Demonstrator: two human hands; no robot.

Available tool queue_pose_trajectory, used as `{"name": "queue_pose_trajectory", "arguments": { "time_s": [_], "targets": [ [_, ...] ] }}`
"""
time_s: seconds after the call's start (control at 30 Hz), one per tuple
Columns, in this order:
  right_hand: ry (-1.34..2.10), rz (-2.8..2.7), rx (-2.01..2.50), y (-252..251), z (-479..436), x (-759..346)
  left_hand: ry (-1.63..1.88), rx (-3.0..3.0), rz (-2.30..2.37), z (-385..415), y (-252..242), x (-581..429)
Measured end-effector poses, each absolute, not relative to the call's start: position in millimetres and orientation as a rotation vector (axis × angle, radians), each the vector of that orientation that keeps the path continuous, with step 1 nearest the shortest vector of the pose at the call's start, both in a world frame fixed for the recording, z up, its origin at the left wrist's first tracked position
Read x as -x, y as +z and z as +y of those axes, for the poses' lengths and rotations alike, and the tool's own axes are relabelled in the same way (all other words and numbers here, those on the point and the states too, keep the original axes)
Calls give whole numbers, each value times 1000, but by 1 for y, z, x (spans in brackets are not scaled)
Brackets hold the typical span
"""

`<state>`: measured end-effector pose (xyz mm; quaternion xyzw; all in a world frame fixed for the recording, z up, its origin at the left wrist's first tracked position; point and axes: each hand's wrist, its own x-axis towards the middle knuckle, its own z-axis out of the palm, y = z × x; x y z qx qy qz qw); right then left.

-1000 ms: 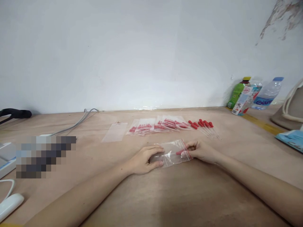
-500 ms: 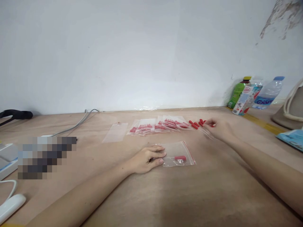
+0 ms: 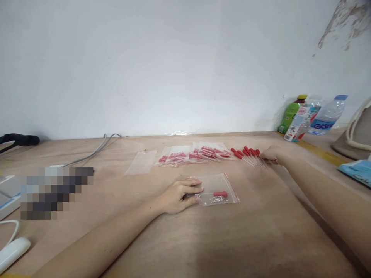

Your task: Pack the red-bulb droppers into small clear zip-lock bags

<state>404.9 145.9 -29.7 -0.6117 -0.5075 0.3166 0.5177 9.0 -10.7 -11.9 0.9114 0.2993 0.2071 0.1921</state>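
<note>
My left hand [image 3: 181, 194] grips the left end of a small clear zip bag [image 3: 220, 188] with a red seal strip, lying on the table. One red-bulbed dropper [image 3: 220, 194] is inside the bag. My right hand [image 3: 269, 154] is out at the right end of a row of loose red-bulbed glass droppers [image 3: 249, 154], fingers curled and touching the outermost ones; whether it holds one I cannot make out. Left of the droppers lie several filled bags [image 3: 194, 154] in an overlapping row.
An empty clear bag [image 3: 141, 162] lies left of the filled ones. Bottles [image 3: 307, 116] stand at the back right by the wall, next to a beige bag [image 3: 358, 133] and a blue packet [image 3: 356, 170]. A grey cable [image 3: 92, 152] and white devices [image 3: 11, 251] are at the left.
My right hand let go of the zip bag's opening, leaving a dropper inside, and moved back and right to the loose droppers. The left hand stayed on the bag.
</note>
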Motion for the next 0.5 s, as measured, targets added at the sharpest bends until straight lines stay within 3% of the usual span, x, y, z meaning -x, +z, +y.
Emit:
{"name": "queue_pose_trajectory", "arguments": {
  "time_s": [0.17, 0.33, 0.5],
  "targets": [
    [942, -1120, 1652, -14, 131, -405, 571, -2565, 849, -11, -11, -9],
    [1138, -1059, 1364, 1, 98, -382, 561, -2571, 857, -10, -12, -10],
    [1086, -1076, 1138, -16, 56, -332, 539, -2585, 878, -11, -13, -9]
  ]
}}
